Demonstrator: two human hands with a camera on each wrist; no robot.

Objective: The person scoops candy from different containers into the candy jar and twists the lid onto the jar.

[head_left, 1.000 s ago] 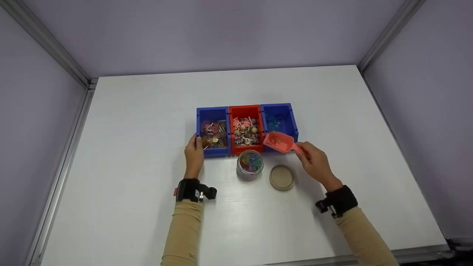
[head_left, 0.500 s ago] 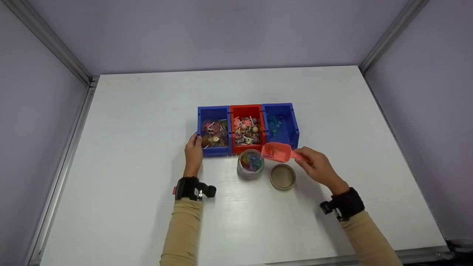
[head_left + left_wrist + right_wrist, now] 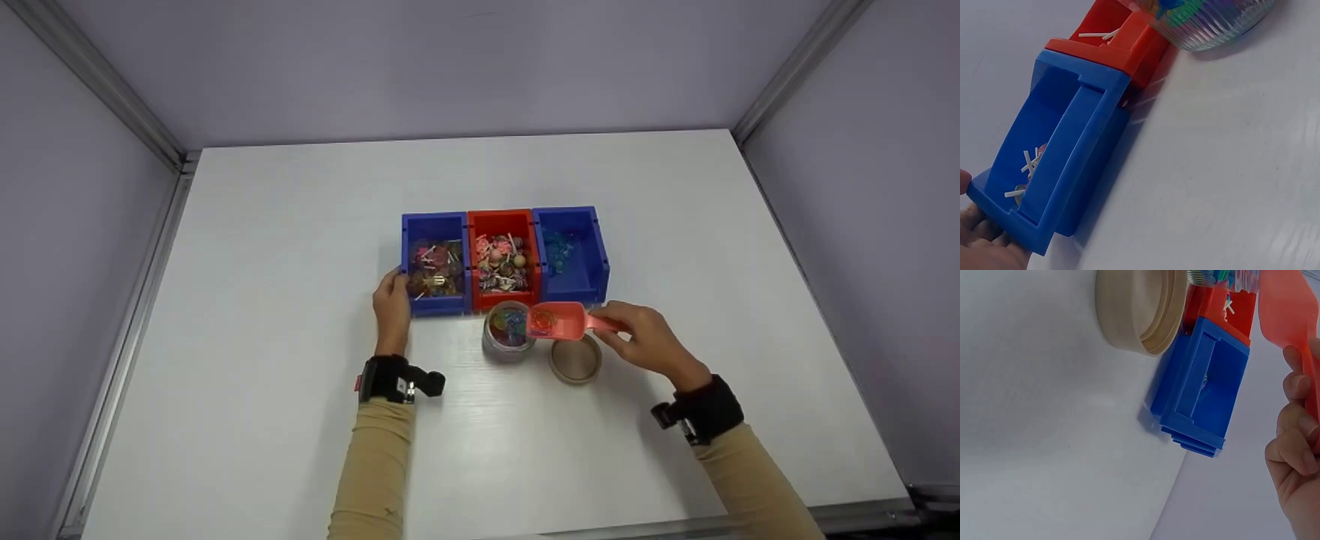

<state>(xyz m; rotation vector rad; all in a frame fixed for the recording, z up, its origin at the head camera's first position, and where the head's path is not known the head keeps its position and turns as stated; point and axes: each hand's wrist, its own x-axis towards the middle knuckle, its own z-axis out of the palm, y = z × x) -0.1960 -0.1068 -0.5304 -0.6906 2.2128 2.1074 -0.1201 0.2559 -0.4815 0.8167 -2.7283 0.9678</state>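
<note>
Scoop [image 3: 556, 321] over jar [image 3: 508, 331] in head view only; right hand [image 3: 646, 341] grip pinches its handle; left hand [image 3: 392, 307] touches blue bin [image 3: 434, 262].

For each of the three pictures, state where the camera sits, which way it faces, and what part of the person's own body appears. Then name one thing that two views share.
Head: worn on the head, looking forward and down at the table; both forearms show, the left hand touching the left blue bin, the right hand holding the pink scoop.
Left wrist: low beside the left blue bin, facing along it towards the jar; fingertips show.
Right wrist: low, facing the lid and right blue bin; curled fingers show.
Shared: the red bin appears in both wrist views.
</note>
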